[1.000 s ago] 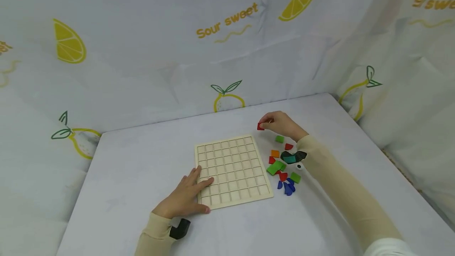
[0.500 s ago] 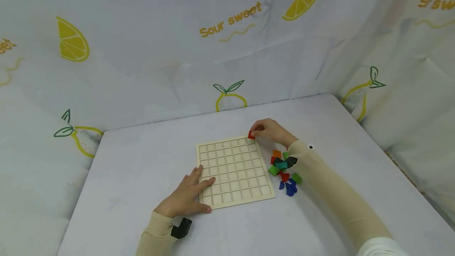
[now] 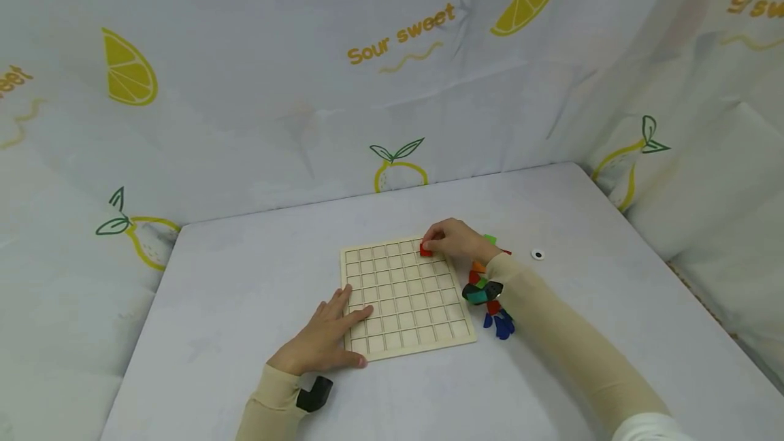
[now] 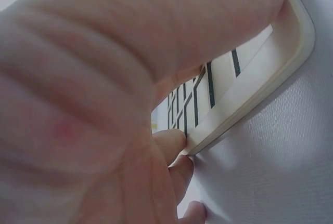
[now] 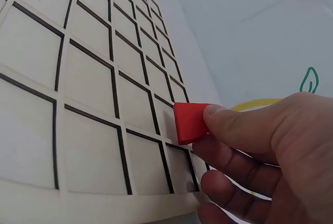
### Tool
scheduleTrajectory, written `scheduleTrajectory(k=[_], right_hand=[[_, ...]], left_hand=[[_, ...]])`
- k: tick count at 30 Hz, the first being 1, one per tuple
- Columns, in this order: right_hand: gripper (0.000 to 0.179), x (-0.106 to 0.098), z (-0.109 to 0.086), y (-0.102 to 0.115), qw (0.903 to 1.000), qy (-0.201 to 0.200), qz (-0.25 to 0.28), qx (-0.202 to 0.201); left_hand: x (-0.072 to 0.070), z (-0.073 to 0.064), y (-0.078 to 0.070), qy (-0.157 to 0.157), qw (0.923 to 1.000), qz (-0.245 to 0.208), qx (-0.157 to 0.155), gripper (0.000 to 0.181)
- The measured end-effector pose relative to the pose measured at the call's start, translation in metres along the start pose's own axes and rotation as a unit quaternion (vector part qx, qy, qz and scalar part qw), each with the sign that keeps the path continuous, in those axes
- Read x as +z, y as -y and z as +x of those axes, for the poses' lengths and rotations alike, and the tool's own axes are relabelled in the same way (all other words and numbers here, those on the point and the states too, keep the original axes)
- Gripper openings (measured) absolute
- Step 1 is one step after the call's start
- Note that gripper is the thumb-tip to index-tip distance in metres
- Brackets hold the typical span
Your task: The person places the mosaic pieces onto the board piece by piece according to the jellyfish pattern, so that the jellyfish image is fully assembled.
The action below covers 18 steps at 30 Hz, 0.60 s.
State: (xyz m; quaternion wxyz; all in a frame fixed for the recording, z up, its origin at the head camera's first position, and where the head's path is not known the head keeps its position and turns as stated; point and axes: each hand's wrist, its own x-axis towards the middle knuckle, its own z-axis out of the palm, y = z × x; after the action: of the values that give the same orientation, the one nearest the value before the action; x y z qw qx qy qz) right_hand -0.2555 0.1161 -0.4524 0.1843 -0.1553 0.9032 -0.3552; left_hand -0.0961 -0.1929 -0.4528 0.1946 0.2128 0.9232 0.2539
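Note:
A pale wooden grid board [image 3: 401, 289] with rows of square cells lies on the table. On its near left corner rests my left hand [image 3: 321, 339], fingers spread, some over the cells and the thumb at the near edge. My right hand [image 3: 454, 240] pinches a small red piece [image 5: 190, 122] between thumb and index finger. That piece is held over a cell near the board's far right corner; in the right wrist view it has straight sides and a slightly curved edge. Whether it touches the board I cannot tell.
Right of the board lie loose pieces, partly hidden by my right wrist: blue pieces [image 3: 503, 327], a red piece [image 3: 493, 307], an orange piece [image 3: 478, 267] and a green piece [image 3: 489, 239]. A white disc [image 3: 537, 254] with a black dot lies farther right.
My right hand has carried the red piece left and nearer, from beyond the board's far right corner to over its cells. The left hand has stayed on the board.

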Motion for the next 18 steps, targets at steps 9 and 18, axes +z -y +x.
scheduleTrajectory(k=[9,18], right_hand=[[0.016,0.007,0.001,0.002,0.9998,0.014,-0.015,-0.006],[0.014,0.013,0.001,0.004,0.9994,0.007,-0.033,0.002]], left_hand=[[0.001,0.000,0.000,0.000,1.0000,0.000,0.001,0.086],[0.002,0.000,0.000,0.003,1.0000,-0.003,-0.007,0.086]])
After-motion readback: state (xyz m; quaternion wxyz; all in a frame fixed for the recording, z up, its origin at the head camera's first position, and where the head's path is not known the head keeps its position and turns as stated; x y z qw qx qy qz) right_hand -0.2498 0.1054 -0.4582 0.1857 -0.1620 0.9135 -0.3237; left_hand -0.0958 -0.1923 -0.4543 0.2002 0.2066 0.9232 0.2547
